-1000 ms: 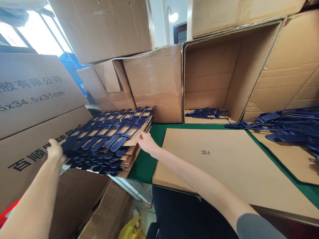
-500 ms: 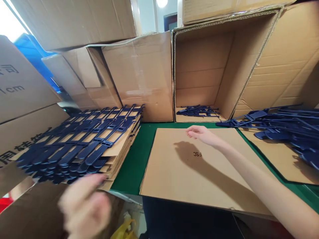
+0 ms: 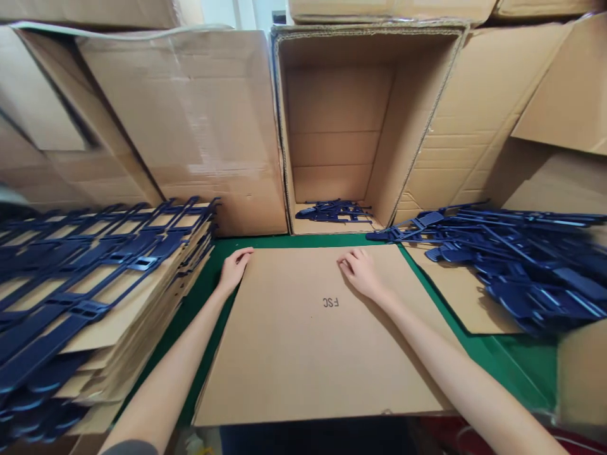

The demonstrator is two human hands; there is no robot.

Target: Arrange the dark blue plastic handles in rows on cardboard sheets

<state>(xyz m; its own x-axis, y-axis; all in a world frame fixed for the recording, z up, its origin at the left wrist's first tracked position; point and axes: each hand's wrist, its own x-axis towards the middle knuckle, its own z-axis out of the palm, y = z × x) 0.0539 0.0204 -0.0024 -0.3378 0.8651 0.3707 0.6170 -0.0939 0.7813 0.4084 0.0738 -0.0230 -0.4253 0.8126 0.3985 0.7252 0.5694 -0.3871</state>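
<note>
A flat cardboard sheet marked FSC lies on the green table top in front of me. At its far left corner is my left hand, its curled fingers closed on the sheet's edge. My right hand rests on the sheet near its far edge, fingers bent, with nothing visible in them. To the left stands a stack of cardboard sheets layered with dark blue plastic parts.
An open cardboard box on its side holds a few blue parts. Right of the sheet, a tangled pile of blue parts lies on cardboard. Closed boxes wall the back.
My left hand has moved from the lower left, in front of the stack, to the sheet's far left corner. My right hand has come down onto the sheet. The view has swung right.
</note>
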